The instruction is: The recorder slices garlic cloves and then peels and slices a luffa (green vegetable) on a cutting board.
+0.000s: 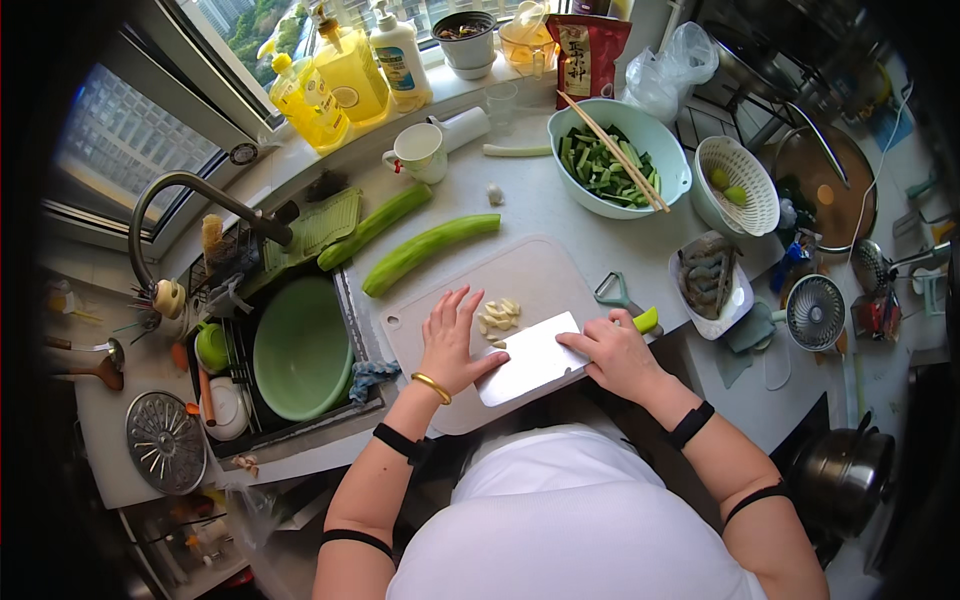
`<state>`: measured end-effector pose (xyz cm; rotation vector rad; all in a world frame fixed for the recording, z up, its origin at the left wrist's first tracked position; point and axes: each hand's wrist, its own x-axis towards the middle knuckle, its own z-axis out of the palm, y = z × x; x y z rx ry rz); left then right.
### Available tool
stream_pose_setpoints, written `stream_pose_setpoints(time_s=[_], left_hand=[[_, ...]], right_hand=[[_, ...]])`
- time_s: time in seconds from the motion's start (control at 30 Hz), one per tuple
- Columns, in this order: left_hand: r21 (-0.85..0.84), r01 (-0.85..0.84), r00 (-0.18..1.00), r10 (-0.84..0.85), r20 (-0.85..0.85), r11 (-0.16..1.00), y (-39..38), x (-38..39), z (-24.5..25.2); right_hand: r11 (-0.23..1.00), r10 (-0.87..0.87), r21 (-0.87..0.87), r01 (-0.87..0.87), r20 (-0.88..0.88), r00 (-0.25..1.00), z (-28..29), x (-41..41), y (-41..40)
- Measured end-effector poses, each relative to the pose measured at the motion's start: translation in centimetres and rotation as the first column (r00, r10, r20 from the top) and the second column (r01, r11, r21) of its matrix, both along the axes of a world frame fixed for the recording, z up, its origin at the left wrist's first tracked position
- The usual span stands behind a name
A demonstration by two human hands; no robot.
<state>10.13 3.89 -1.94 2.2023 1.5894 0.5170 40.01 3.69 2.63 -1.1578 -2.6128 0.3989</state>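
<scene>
My right hand (616, 354) grips a cleaver near its green handle (646, 320). The broad metal blade (529, 364) lies flat over the near part of a pale cutting board (420, 330). My left hand (452, 341) has its fingers spread, with the thumb at the blade's left edge. Peeled garlic cloves (498, 316) lie in a small heap just beyond the blade, one of them against its edge. A Y-shaped peeler (613, 291) rests right of the board. Two peeled green gourds (427, 244) lie beyond the board's left side, and a garlic bulb (494, 193) is farther back.
At the left is a sink with a green basin (304, 349) under a curved faucet (202, 180). A bowl of cut greens (619, 159) with chopsticks across it stands back right, beside a white colander (735, 187). A tray of shrimp (710, 285) sits at the right. A mug (421, 154) stands behind.
</scene>
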Motion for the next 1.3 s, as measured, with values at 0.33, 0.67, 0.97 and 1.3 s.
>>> stream_pose_setpoints(time_s=[0.33,0.67,0.97,1.3], left_hand=[[0.100,-0.358,0.929,0.343,0.139,0.928,2.4,-2.3,-1.1],[0.059,-0.467,0.884,0.464,0.065,0.882,-2.8,-8.6,0.0],[0.188,-0.371,0.904,0.400,-0.152,0.910,7.4,-10.1,-1.9],[-0.015,-0.288,0.932,0.276,-0.234,0.958,13.0,-8.8,-3.5]], right_hand=[[0.985,0.058,-0.168,-0.047,0.062,0.996,-0.8,2.6,-1.1],[0.993,0.069,-0.093,-0.067,0.017,0.997,-1.7,-1.1,4.4],[0.911,-0.017,-0.412,-0.005,-0.050,0.999,0.7,1.9,2.2],[0.900,-0.147,-0.408,0.151,0.042,0.988,-0.2,1.4,-2.8]])
